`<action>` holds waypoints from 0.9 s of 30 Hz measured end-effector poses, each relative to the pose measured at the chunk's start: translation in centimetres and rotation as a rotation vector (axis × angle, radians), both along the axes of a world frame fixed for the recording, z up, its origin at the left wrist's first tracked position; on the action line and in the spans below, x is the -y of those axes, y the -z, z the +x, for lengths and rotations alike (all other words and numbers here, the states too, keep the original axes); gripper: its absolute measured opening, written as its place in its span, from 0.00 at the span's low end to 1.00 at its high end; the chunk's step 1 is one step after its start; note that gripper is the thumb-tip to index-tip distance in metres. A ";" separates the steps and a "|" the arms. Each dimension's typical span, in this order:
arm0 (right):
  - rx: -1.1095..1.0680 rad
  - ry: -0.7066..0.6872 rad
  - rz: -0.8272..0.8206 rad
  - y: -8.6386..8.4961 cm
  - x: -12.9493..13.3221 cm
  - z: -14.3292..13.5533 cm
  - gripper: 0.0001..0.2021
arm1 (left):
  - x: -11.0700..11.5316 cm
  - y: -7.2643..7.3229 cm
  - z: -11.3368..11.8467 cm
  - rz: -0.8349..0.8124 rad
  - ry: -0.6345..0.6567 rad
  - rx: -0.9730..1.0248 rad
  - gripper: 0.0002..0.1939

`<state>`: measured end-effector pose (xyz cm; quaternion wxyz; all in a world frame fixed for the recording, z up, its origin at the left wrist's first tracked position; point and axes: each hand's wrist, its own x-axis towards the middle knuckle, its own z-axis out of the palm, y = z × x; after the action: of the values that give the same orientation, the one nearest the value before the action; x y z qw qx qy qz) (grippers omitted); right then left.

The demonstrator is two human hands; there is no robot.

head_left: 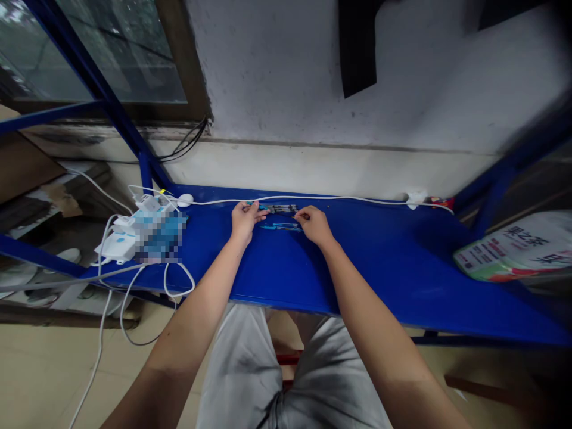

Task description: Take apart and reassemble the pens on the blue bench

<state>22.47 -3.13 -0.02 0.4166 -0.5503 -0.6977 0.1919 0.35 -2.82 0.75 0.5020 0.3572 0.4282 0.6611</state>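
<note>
Left hand [243, 223] curls round a slim blue pen [264, 208], right hand [313, 223] pinches a small dark piece [306, 217], identity unclear; between them, thin dark rods [285, 208] lie at 12 o'clock, slender translucent-looking pens [281, 227] at 6, on smooth blue tabletop [379, 256].

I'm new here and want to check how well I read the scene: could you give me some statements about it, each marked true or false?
1. Blue pens lie on the blue table. True.
2. Nothing is being held. False: the left hand holds a slim blue-green item.
3. The right hand is close to a row of dark slim pieces. True.
4. A wooden crate stands at the table's right end. False: a printed package lies there.
5. A white cable runs along the table's back. True.
</note>
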 end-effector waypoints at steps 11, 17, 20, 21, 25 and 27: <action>0.007 -0.001 0.002 -0.1 -0.1 -0.2 0.06 | 0.4 0.2 0.6 0.013 0.068 0.007 0.22; 0.000 -0.044 0.076 0.0 -0.1 -0.5 0.06 | 0.8 -0.1 0.7 0.046 0.098 0.045 0.21; 0.034 -0.078 0.109 0.1 -0.1 -0.6 0.07 | 0.9 -0.3 0.6 0.041 0.086 0.050 0.20; 0.046 -0.087 0.120 0.1 0.0 -0.7 0.07 | 0.9 -0.3 0.7 0.038 0.089 0.045 0.20; 0.056 -0.110 0.152 0.1 0.2 -1.1 0.08 | 0.9 -0.1 0.9 0.040 0.122 0.031 0.22; 0.048 -0.119 0.160 0.0 0.2 -1.1 0.07 | 0.8 0.0 0.8 0.053 0.108 0.030 0.22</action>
<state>21.32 -3.31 0.00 0.4301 -0.4774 -0.7521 0.1466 1.16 -3.61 0.75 0.5338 0.3830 0.3828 0.6495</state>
